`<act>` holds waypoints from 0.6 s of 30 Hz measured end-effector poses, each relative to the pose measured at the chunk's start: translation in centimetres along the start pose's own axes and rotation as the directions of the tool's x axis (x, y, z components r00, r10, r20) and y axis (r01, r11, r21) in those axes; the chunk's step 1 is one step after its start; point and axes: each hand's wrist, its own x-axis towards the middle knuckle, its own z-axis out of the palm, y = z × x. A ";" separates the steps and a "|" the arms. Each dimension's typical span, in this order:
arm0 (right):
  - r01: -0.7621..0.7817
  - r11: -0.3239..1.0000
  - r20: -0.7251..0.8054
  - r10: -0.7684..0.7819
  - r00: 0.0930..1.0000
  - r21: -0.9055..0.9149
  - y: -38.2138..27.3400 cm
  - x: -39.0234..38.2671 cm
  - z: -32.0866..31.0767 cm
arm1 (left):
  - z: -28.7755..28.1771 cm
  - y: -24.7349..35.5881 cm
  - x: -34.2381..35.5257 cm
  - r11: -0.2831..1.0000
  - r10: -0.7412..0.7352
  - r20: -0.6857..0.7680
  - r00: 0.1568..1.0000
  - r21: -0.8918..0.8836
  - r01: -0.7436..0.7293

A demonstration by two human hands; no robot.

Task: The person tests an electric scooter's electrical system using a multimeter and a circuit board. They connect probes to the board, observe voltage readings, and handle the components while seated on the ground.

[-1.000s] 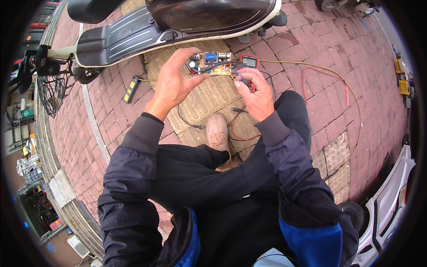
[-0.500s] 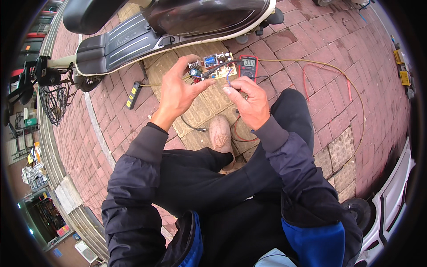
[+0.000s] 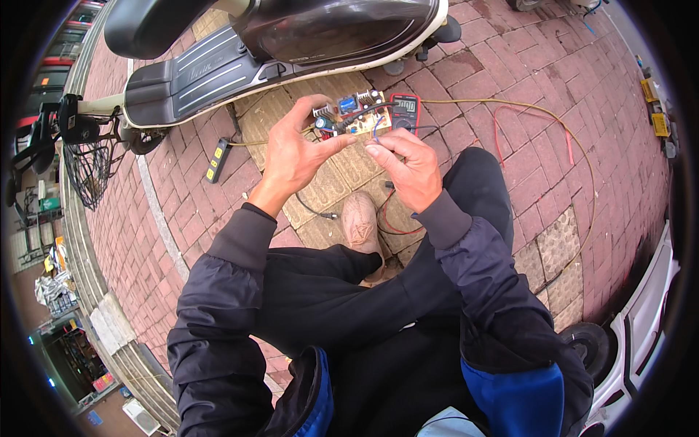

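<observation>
My left hand point(image 3: 295, 151) is curled around the left end of a circuit board point(image 3: 373, 119), its thumb stretched along the near edge. The board is pale yellow, with a blue component, a round capacitor and metal heat sinks on top. A black cable crosses over it. Between the thumb and index finger of my right hand point(image 3: 409, 162) is a thin blue wire point(image 3: 376, 130), which rises to the board. The fingertips of both hands are close together. Just beyond the right hand lies a red multimeter point(image 3: 405, 106) with a lit grey display.
A dark scooter point(image 3: 211, 76) stands across the far side. A black and yellow power strip point(image 3: 218, 160) lies on the paving to the left. A yellow-brown cable point(image 3: 593, 186) loops at right, near red leads point(image 3: 498, 135). My shoe point(image 3: 360, 222) is below the hands.
The circuit board has shifted slightly, with its top turned a little more into view. My left thumb has moved right, closer to the right fingertips, which still pinch the blue wire.
</observation>
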 end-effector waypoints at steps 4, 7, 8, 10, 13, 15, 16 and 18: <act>-0.025 1.000 0.027 0.025 0.999 0.011 -0.1 0.1 0.1 | -0.1 -0.1 -0.1 1.000 -0.015 0.011 1.000 -0.005 0.015; -0.004 0.999 0.032 0.006 0.999 -0.044 -0.2 0.2 0.1 | -0.1 -0.4 0.0 0.999 0.005 0.000 1.000 -0.035 -0.005; 0.010 0.997 0.031 -0.008 0.999 -0.076 -0.2 0.1 0.0 | 0.0 -0.4 0.0 0.999 0.021 -0.017 1.000 -0.049 -0.021; -0.028 0.999 0.032 0.029 0.999 -0.034 -0.2 0.1 -0.1 | 0.1 -0.6 0.1 0.996 0.029 -0.030 0.999 -0.089 -0.031; -0.016 0.997 0.013 0.015 1.000 0.070 0.3 0.3 -0.1 | 0.1 -0.7 0.0 0.990 0.017 -0.023 1.000 -0.138 -0.020; -0.013 0.996 0.020 0.011 1.000 0.091 0.5 0.3 -0.1 | 0.0 -0.7 0.1 0.991 0.019 -0.023 1.000 -0.133 -0.022; -0.026 0.997 0.038 0.024 0.999 0.070 0.6 0.3 -0.2 | 0.0 -0.7 0.1 0.992 0.026 -0.023 0.999 -0.121 -0.029; -0.031 0.999 0.058 0.029 0.998 0.041 0.7 0.2 -0.3 | 0.0 -0.6 0.1 0.995 0.032 -0.021 0.999 -0.096 -0.034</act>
